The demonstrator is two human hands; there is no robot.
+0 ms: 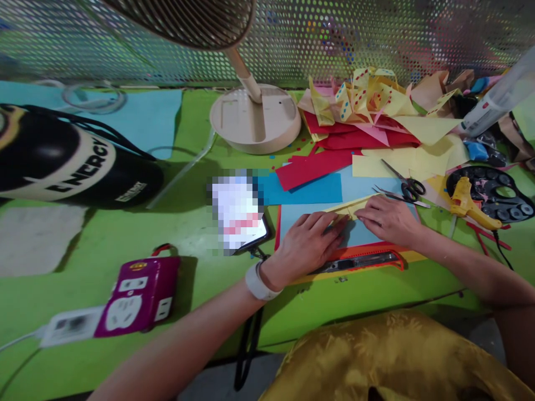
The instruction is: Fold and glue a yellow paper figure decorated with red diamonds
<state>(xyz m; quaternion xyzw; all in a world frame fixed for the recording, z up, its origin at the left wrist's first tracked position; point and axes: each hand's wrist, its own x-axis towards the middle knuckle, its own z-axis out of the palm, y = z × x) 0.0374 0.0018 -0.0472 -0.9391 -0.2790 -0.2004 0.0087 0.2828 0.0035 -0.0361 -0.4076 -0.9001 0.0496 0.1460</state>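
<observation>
A folded strip of yellow paper [350, 210] lies between my two hands over light blue paper [288, 220]. At its left end, my left hand [311, 239] is closed on it, fingers bent and pressed to the paper. My right hand [387, 218] grips the other end, thumb and fingertips together. Close below my left hand rests an orange utility knife [363, 260], partly hidden by that hand. Scissors with black handles [412, 189] lie open just beyond my right hand.
A phone [238, 211] and blue and red paper pieces [313, 170] lie nearby. Behind stands a fan base [256, 120]. Right are a yellow glue gun [470, 203] and black tray [512, 192]; left, a black bottle [54, 156] and purple power block [140, 289]. Crumpled paper [368, 100] is piled behind.
</observation>
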